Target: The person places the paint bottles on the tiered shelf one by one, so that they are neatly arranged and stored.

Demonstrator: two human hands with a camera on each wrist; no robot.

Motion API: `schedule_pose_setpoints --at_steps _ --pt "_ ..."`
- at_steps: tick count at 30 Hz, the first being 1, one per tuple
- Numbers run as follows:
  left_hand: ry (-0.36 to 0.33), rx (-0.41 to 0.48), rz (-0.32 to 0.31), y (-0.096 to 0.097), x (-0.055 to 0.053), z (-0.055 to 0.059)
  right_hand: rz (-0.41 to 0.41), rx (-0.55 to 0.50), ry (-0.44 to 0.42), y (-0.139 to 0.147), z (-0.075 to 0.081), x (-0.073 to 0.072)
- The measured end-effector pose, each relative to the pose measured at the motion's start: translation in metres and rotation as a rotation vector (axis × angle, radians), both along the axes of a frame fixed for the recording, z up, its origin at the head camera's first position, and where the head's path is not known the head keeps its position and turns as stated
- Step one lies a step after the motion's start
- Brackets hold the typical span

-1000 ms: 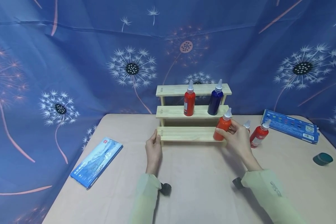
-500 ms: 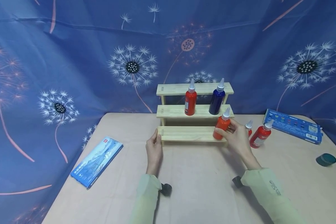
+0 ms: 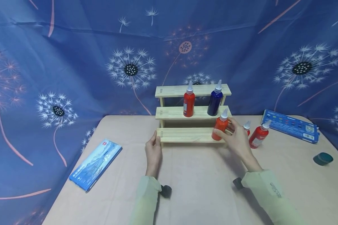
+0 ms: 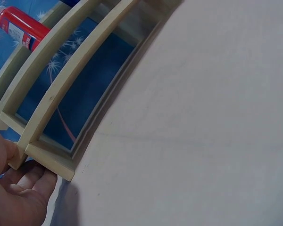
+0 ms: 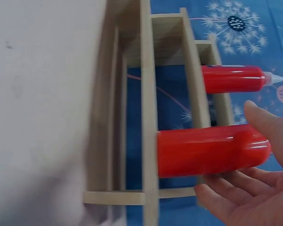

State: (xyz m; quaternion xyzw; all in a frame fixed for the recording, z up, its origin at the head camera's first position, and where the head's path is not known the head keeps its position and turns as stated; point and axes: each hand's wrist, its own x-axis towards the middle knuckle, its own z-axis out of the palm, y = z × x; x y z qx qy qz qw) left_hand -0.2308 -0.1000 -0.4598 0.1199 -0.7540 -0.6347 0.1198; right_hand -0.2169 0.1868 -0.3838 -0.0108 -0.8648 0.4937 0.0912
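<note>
In the head view, my right hand [image 3: 236, 137] holds a red squeeze paint bottle [image 3: 221, 125] with a pale nozzle at the right end of the lowest shelf. The right wrist view shows the base of this red bottle [image 5: 203, 151] against the shelf's edge, thumb on one side and fingers on the other. My left hand [image 3: 153, 153] grips the left end of the three-step wooden rack [image 3: 183, 135]; thumb and fingers are around its end in the left wrist view. A red bottle [image 3: 189, 104] and a dark blue bottle [image 3: 215, 102] stand on the middle shelf.
Right of the rack stand another red bottle [image 3: 259, 136] and one mostly hidden behind my hand [image 3: 247, 126]. A blue box [image 3: 291, 125] lies back right, a light-blue box [image 3: 95, 164] at left. A dark green round pot [image 3: 323, 158] sits far right.
The red bottle in my right hand has shifted slightly left along the lowest shelf. My left hand keeps its grip on the rack; the head view itself has moved a little.
</note>
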Motion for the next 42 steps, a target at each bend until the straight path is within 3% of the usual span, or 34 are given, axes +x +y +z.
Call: schedule_pose_setpoints --at_steps 6,11,17,23,34,42 --pt "0.046 0.011 -0.011 0.0 0.002 -0.001 0.006 -0.005 0.059 0.005 0.021 0.012" --pt "0.038 0.022 -0.007 0.0 0.0 -0.002 -0.005 0.012 0.126 0.013 0.039 0.023" --pt "0.023 0.018 -0.008 -0.001 0.0 -0.003 -0.065 0.022 0.148 0.027 0.053 0.031" --pt "0.023 0.005 0.0 -0.001 0.002 -0.001 -0.154 0.044 0.163 0.05 0.058 0.038" --pt "0.023 0.004 -0.008 0.0 0.002 0.001 -0.344 0.035 0.101 0.09 0.048 0.048" --pt "0.006 0.02 -0.01 0.002 0.003 0.001 -0.346 0.034 0.0 0.11 0.012 0.039"
